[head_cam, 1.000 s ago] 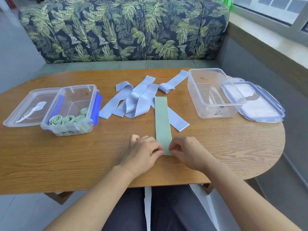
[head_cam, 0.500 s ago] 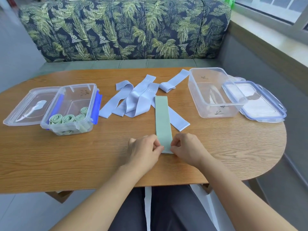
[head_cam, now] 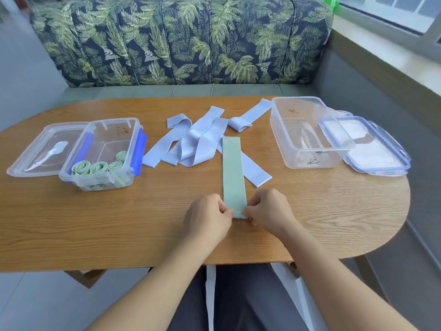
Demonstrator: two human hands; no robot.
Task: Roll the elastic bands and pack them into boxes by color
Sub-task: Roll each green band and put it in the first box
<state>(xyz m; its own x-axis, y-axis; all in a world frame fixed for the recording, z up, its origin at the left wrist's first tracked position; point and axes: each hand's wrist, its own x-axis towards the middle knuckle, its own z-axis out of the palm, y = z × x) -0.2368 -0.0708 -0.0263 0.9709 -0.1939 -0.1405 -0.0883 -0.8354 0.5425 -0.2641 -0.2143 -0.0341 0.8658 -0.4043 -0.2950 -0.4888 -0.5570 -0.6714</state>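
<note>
Left hand (head_cam: 207, 218): fingers curled, pinching the left corner of the near end of a flat sage-green elastic band (head_cam: 233, 173).
Right hand (head_cam: 269, 209): fingers curled, pinching the right corner of that same end; narrow pale fold showing between the two hands.
Green band: straight and flat on the wood-grain surface (head_cam: 95, 223), running from near the front edge toward the middle, far end lying over one pale blue strip.
Blue bands (head_cam: 191, 144): loose heap of pale blue elastic bands, unrolled, from the middle toward the back edge, between the two boxes.
Left box (head_cam: 109, 120): clear plastic box with blue clips, open, near the left edge; rolled green bands (head_cam: 97, 167) standing along its front wall.
Left lid (head_cam: 43, 149): clear, flat, just beside that box at the left edge.
Right box (head_cam: 298, 99): clear rectangular plastic box, open, toward the right edge.
Right lid (head_cam: 405, 161): clear with a blue rim, against the right box's outer side, at the right edge.
Sofa (head_cam: 181, 39): dark palm-leaf print, beyond the back edge.
</note>
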